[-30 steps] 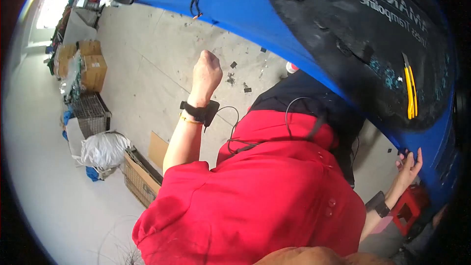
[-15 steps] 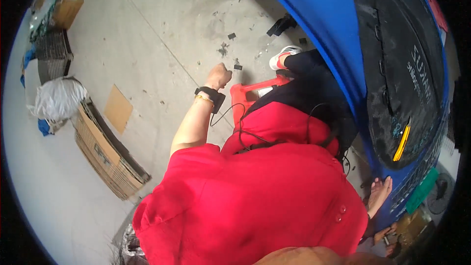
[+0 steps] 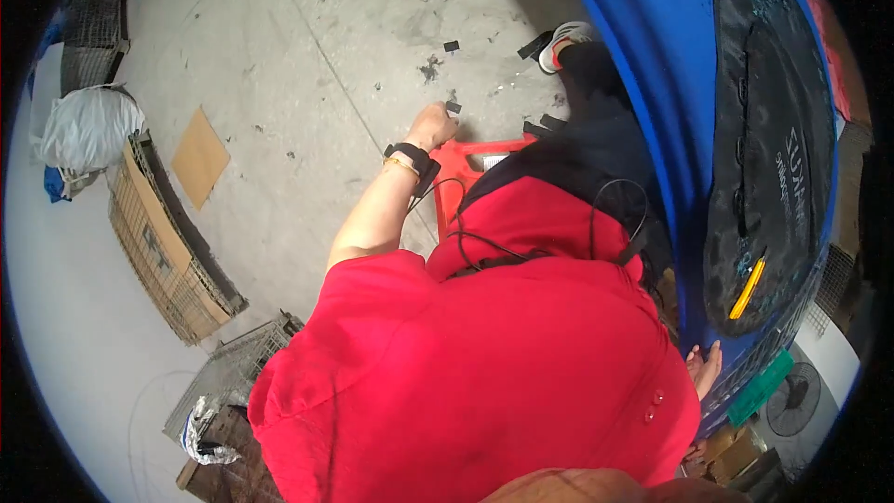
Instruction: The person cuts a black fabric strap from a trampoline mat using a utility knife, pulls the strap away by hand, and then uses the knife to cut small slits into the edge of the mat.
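My left hand [image 3: 434, 126] is low over the floor, curled closed beside the front corner of a red plastic stool [image 3: 451, 188]. What its fingers hold, if anything, is hidden. A black band with a small box [image 3: 419, 166] is strapped on that wrist. My right hand [image 3: 708, 371] has its fingers apart at the edge of a blue cloth-covered table [image 3: 643, 28] and holds nothing visible. On the table lies a black fabric piece [image 3: 778, 121] with white lettering. A yellow utility knife [image 3: 748, 289] rests on it.
Flattened cardboard [image 3: 166, 242] stands by the left wall, with a cardboard sheet [image 3: 200, 158] on the floor and a white plastic bag [image 3: 88, 129] beyond. Black scraps [image 3: 452, 47] litter the floor. A green piece [image 3: 759, 387] and a fan [image 3: 793, 399] are at right. A cable [image 3: 484, 247] crosses my front.
The view has shifted, showing more at the lower left. My left hand has moved right, closer to the stool's corner. My right hand stays by the table edge, now partly hidden by my shirt.
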Tool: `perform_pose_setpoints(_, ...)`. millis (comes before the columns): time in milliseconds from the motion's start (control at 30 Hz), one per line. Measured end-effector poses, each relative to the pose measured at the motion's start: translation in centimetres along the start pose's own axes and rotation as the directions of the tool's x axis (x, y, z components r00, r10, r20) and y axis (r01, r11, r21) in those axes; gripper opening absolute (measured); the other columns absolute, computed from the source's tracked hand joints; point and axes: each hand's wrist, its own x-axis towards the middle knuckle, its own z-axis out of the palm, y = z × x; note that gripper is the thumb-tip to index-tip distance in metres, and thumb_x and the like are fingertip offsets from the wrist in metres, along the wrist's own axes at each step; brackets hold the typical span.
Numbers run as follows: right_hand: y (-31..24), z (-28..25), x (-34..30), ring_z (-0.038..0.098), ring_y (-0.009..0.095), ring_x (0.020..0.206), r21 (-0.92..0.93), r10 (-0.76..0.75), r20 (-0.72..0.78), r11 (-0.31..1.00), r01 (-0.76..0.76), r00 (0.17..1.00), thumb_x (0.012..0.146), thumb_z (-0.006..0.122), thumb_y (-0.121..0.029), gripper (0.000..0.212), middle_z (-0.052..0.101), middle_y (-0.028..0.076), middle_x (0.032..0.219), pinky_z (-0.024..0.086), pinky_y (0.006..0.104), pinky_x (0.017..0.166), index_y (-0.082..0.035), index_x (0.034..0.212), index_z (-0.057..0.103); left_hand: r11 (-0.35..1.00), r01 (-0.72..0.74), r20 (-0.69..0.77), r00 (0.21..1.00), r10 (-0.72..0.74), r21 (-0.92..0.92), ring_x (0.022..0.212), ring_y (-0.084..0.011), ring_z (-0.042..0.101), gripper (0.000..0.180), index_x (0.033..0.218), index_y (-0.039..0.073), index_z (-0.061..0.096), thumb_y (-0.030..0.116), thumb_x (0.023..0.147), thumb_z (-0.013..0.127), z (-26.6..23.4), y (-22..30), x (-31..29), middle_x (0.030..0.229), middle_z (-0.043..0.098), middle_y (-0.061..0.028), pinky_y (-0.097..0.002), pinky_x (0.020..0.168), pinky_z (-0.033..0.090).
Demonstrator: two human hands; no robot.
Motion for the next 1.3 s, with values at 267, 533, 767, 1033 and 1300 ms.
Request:
perform_pose_setpoints(267, 0.4, 1.6, -1.2, 0.068, 0.020, 0.080, 0.016, -0.103, -0.033, 0.994, 0.104, 0.994, 0.096, 0.080, -0.035, 0.049, 0.067, 0.005, 0.099, 0.054, 0.0301, 0.062, -0.015, 0.125, 0.046, 0.998, -0.032, 0.024, 0.999, 0.031, 0.046, 0.076, -0.0369, 0.077, 0.038, 0.097, -0.013, 0.072, 0.024, 0.094, 0.065, 0.2, 1.3, 0.2, 0.087, 0.074, -0.0313, -0.0448, 0.074, 0.060)
perform_pose_setpoints(533, 0.4, 2.3, -2.0, 0.068, 0.022, 0.080, -0.003, -0.087, -0.110, 0.996, 0.087, 0.990, 0.096, 0.081, -0.033, 0.062, 0.064, 0.008, 0.107, 0.053, 0.0316, 0.064, -0.015, 0.136, 0.038, 0.999, -0.045, 0.036, 0.998, 0.044, 0.012, 0.074, -0.0359, 0.076, 0.040, 0.114, -0.013, 0.067, 0.023, 0.094, 0.065, 0.2, 2.2, 0.1, 0.089, 0.075, -0.0290, -0.0445, 0.070, 0.061)
perform_pose_setpoints(767, 0.9, 1.6, -0.8, 0.068, 0.022, 0.080, 0.024, -0.082, -0.101, 0.996, 0.084, 0.992, 0.096, 0.080, -0.032, 0.060, 0.065, 0.008, 0.105, 0.053, 0.0325, 0.064, -0.015, 0.135, 0.039, 0.999, -0.044, 0.075, 0.996, 0.042, 0.022, 0.060, -0.0253, 0.071, 0.035, 0.112, -0.009, 0.063, 0.023, 0.100, 0.065, 0.8, 1.8, 0.7, 0.076, 0.070, -0.0164, -0.0390, 0.054, 0.060)
perform_pose_setpoints(1033, 1.4, 1.5, -0.5, 0.068, 0.022, 0.079, 0.027, -0.117, -0.088, 0.992, 0.120, 0.989, 0.095, 0.081, -0.035, 0.065, 0.065, 0.008, 0.102, 0.052, 0.0328, 0.063, -0.015, 0.140, 0.038, 0.997, -0.042, 0.077, 0.996, 0.036, 0.070, 0.066, -0.0247, 0.073, 0.036, 0.116, -0.008, 0.064, 0.025, 0.100, 0.065, 0.8, 2.6, 1.1, 0.081, 0.072, -0.0180, -0.0385, 0.056, 0.060)
perform_pose_setpoints(1300, 0.6, 2.6, -2.5, 0.068, 0.022, 0.079, -0.006, -0.119, -0.067, 0.993, 0.119, 0.991, 0.096, 0.080, -0.037, 0.072, 0.065, 0.010, 0.101, 0.052, 0.0325, 0.064, -0.015, 0.147, 0.034, 0.985, -0.078, 0.134, 0.989, 0.058, 0.152, 0.068, -0.0249, 0.074, 0.037, 0.120, -0.007, 0.065, 0.024, 0.100, 0.065, 0.8, 3.8, 1.0, 0.083, 0.073, -0.0183, -0.0392, 0.057, 0.060)
